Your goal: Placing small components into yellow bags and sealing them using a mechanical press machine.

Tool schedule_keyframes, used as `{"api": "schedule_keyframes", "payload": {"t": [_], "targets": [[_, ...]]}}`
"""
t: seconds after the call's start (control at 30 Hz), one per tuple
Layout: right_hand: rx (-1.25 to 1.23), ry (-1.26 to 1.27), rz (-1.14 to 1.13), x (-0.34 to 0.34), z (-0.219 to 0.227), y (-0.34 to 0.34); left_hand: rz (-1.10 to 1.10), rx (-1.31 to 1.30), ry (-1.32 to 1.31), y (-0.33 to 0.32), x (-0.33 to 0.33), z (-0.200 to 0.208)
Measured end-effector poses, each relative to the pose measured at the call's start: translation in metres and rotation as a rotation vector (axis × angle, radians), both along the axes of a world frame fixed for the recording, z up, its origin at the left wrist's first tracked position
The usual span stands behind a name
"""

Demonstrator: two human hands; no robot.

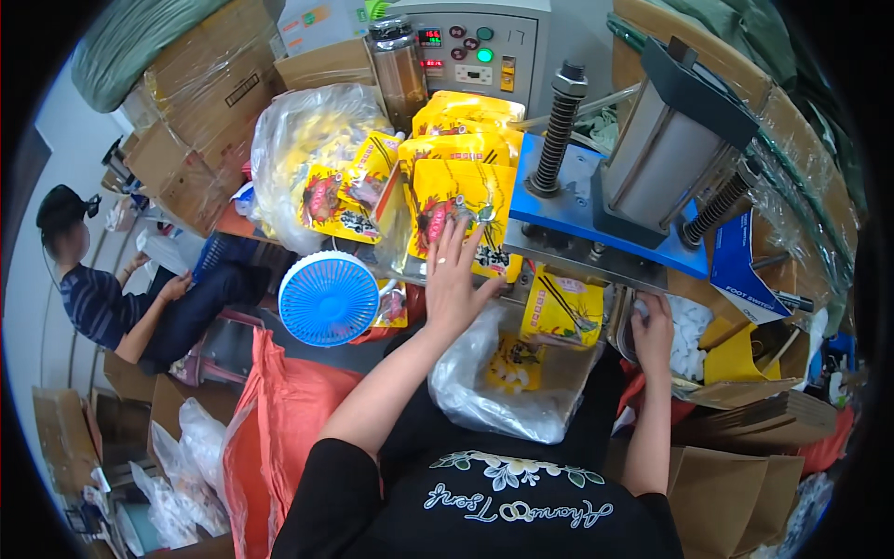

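My left hand (453, 284) lies with fingers spread on a yellow printed pouch (438, 191), at the front of a pile of similar yellow pouches (466, 114). My right hand (654, 331) is beside the right end of the press's metal base, its fingers curled over a small pale thing I cannot make out. Between my hands, another yellow pouch (565, 307) sits at the press's front edge. Below it, on my lap, an open clear plastic bag (494, 391) holds at least one yellow pouch.
The blue-plated press (610, 191) stands at the right, with a control box (484, 47) behind. A blue fan (330, 298) and a clear bag of pouches (289, 140) are at the left. A co-worker (112, 289) sits far left. Cardboard boxes (717, 494) crowd the lower right.
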State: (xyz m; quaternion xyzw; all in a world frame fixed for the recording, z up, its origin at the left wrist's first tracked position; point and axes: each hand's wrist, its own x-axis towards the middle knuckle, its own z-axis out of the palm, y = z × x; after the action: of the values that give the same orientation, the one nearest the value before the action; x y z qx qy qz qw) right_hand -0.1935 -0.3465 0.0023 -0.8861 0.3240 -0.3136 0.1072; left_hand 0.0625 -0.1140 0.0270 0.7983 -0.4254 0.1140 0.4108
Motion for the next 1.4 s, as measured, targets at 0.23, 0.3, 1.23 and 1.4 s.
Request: {"api": "schedule_keyframes", "payload": {"t": [0.23, 0.3, 1.23, 1.4], "targets": [[0.593, -0.367, 0.011, -0.021, 0.02, 0.018, -0.005, -0.019, -0.011, 0.049, 0.005, -0.023], [0.663, -0.395, 0.048, -0.023, 0.025, 0.025, -0.061, -0.091, 0.061, 0.045, -0.007, 0.005], [0.618, -0.101, 0.379, 0.042, 0.053, 0.091, -0.408, -0.056, 0.923, 0.026, -0.08, -0.076], [0.744, -0.209, 0.329, 0.046, 0.04, 0.079, -0.458, 0.068, 1.044, 0.012, -0.071, -0.058]]}}
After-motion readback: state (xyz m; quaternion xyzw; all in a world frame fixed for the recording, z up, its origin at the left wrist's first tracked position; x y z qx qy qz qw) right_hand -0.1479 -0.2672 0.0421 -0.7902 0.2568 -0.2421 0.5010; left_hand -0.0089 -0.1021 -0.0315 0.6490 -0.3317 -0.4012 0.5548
